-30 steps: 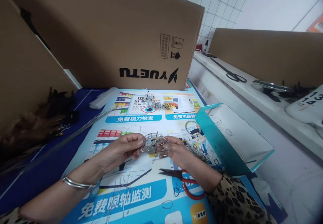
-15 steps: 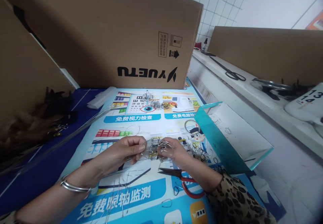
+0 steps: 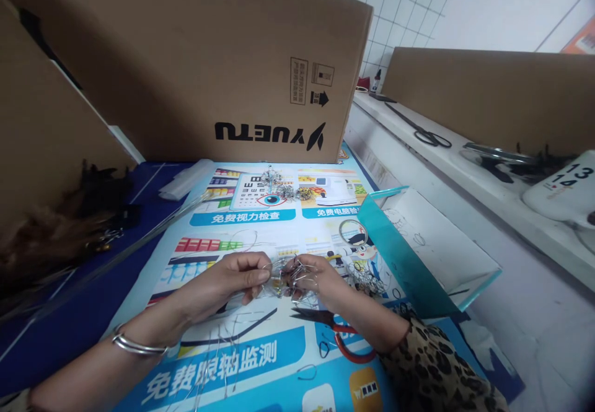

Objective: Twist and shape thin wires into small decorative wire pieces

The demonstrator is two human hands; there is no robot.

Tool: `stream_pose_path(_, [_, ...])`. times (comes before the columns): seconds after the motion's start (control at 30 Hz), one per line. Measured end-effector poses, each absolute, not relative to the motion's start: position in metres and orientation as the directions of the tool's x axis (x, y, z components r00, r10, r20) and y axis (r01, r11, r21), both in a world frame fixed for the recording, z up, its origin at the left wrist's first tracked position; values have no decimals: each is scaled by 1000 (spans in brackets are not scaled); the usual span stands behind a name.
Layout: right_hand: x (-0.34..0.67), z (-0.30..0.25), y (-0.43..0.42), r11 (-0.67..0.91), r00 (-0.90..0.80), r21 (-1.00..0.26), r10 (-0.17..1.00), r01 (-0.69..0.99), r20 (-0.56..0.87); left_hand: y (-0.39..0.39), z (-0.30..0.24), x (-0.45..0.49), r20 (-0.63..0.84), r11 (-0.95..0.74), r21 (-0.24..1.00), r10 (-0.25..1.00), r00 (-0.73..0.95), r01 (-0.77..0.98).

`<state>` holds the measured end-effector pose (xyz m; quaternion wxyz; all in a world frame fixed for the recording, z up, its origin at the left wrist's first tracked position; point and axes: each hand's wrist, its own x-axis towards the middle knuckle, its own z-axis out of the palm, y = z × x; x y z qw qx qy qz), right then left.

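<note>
Beside teal box point(image 3: 400, 256), wire cluster point(image 3: 277, 277) between left hand point(image 3: 229, 279) and right hand point(image 3: 321, 283)

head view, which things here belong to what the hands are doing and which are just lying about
In use: left hand and right hand, both pinching the wire cluster; cut wire strands beneath; red-handled scissors by the right wrist.
Lying about: cardboard box, teal tray, black scissors on the ledge, dark hair bundle.

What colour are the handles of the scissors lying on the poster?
The scissor handles are red; the head view shows them best.
</note>
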<state>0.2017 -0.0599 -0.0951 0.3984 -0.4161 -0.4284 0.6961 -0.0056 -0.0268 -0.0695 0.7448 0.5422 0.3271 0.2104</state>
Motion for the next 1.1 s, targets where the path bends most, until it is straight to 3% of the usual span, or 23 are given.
stream_pose_path(0.17, [205,-95,-56,-391,-358,-873,891,-293,-279,-21,-73,-9,-283,378,926,669,687,12])
stream_pose_path(0.4, [215,-96,-51,-458,-519,-752,835,-475,-180,-14,-77,-15,-253,410,908,697,671,-83])
stream_pose_path(1.1, [211,-96,-53,-377,-410,-851,886,-366,-216,-13,-79,-15,-256,424,900,701,666,-101])
